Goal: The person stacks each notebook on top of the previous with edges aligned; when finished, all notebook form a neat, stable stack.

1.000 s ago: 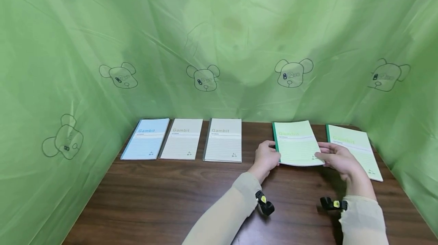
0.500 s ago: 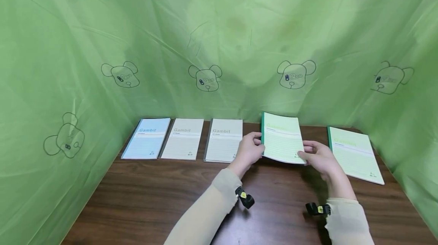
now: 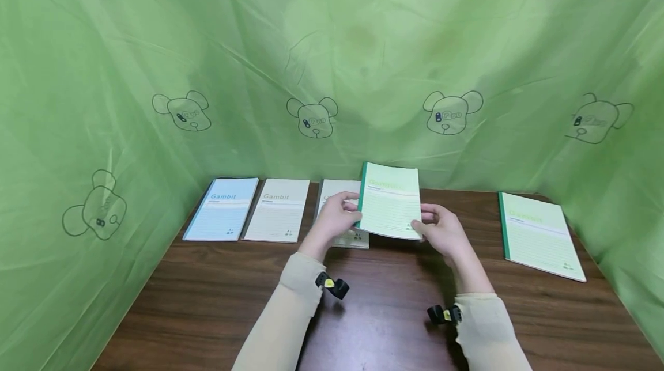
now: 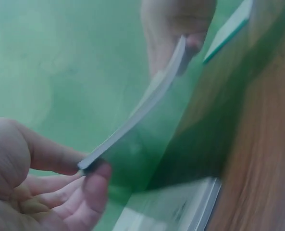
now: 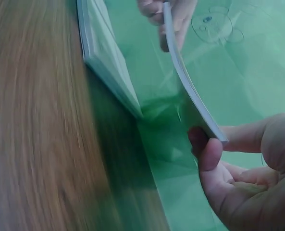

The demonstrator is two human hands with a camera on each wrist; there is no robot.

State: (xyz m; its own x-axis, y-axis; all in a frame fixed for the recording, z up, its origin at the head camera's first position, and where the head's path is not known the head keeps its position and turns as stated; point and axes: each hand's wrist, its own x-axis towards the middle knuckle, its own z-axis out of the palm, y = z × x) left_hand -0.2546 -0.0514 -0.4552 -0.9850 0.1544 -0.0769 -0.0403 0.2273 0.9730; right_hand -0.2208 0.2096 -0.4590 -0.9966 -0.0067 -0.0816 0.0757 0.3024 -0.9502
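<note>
Held notebook (image 3: 391,201): one, pale green cover, green spine along its left side; right of centre in the head view, lifted clear of the table (image 3: 363,325); bowed in both wrist views.
Left hand (image 3: 336,218): mine; closed in a pinch on the spine side near the lower left corner, thumb on the cover, fingers beneath.
Right hand (image 3: 443,231): mine; pinching the lower right corner, thumb on the cover, fingers beneath.
Nearer grey notebook (image 3: 353,239): flat on the table, mid-frame; partly hidden by my left hand and the held notebook.
Farther grey notebook (image 3: 276,210): flat, left of centre.
Blue notebook (image 3: 221,209): flat, leftmost of the row, just beside the farther grey one.
Other green notebook (image 3: 542,237): flat, right of frame, lying askew, well apart from my right hand.
Sleeves (image 3: 282,307): two, pale, at the bottom of the frame, a black camera (image 3: 332,286) at each wrist.
Curtain (image 3: 249,60): green, printed with outlined animal heads; fills the upper frame.
</note>
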